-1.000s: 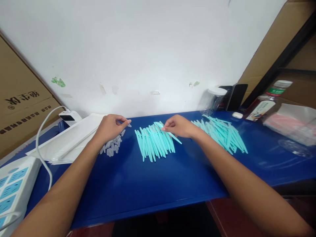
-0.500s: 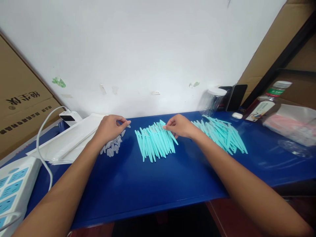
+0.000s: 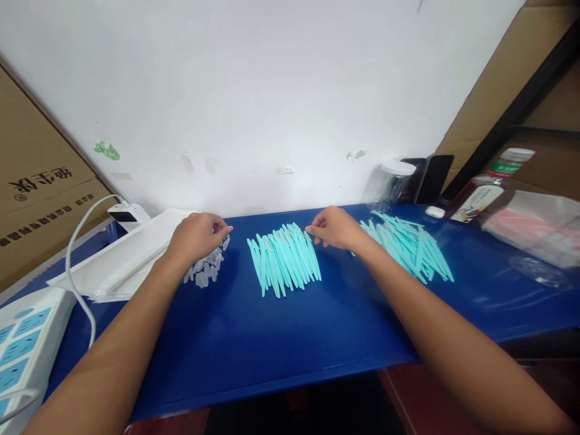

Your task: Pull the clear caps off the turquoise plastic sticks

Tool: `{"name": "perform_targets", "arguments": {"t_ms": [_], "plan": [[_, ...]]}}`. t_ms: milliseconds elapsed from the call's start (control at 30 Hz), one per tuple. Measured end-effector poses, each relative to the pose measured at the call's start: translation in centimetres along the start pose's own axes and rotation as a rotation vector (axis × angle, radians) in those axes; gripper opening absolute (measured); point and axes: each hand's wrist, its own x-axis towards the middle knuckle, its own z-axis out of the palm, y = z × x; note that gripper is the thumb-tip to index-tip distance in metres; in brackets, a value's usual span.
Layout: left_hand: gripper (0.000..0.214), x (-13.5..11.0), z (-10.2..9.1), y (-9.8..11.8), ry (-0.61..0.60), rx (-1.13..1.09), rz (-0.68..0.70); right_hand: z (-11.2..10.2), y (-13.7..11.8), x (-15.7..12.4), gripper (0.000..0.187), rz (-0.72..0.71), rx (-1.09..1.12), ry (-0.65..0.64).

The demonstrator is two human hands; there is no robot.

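My left hand point(image 3: 196, 238) hovers over a small heap of clear plastic caps point(image 3: 207, 270), thumb and forefinger pinched together; what they hold is too small to make out. My right hand point(image 3: 336, 229) rests at the far right corner of the middle pile of teal plastic sticks point(image 3: 284, 261). Its fingertips are pinched at the far end of the rightmost stick, which lies flat with the others. A second, looser pile of teal sticks point(image 3: 410, 244) lies just right of my right wrist. All of it sits on a blue tabletop point(image 3: 281, 338).
White flat packets point(image 3: 131, 257) lie at the left, with a white charger and cable point(image 3: 129, 214) and a power strip point(image 3: 22, 338). At the back right stand a clear jar point(image 3: 392, 184), a dark phone point(image 3: 434, 177), a bottle point(image 3: 487, 190) and plastic bags point(image 3: 534, 226). Cardboard boxes flank both sides.
My right hand brought one teal stick down and laid it along the right edge of the middle pile. My left hand drew back slightly left over the caps.
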Motion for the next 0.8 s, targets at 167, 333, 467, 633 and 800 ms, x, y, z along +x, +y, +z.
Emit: {"name": "perform_targets", "arguments": {"t_ms": [167, 333, 467, 633, 800], "plan": [[0.036, -0.1, 0.0, 0.2, -0.021, 0.030, -0.016, 0.8, -0.6, -0.4, 0.024, -0.062, -0.127, -0.026], [0.035, -0.1, 0.0, 0.3, -0.020, 0.030, -0.019, 2.0, -1.3, -0.9, 0.019, -0.058, -0.149, -0.096], [0.036, -0.1, 0.0, 0.3, -0.026, 0.038, -0.015, 2.6, -1.1, -0.8, 0.019, -0.043, -0.151, -0.095], [0.039, -0.1, -0.2, 0.6, -0.064, 0.074, -0.039, 2.6, -1.1, -0.6, 0.018, -0.029, -0.169, -0.076], [0.039, -0.1, -0.5, 0.8, -0.100, 0.157, -0.059, 2.0, -1.4, -0.9, 0.020, -0.016, -0.230, -0.005]]}}
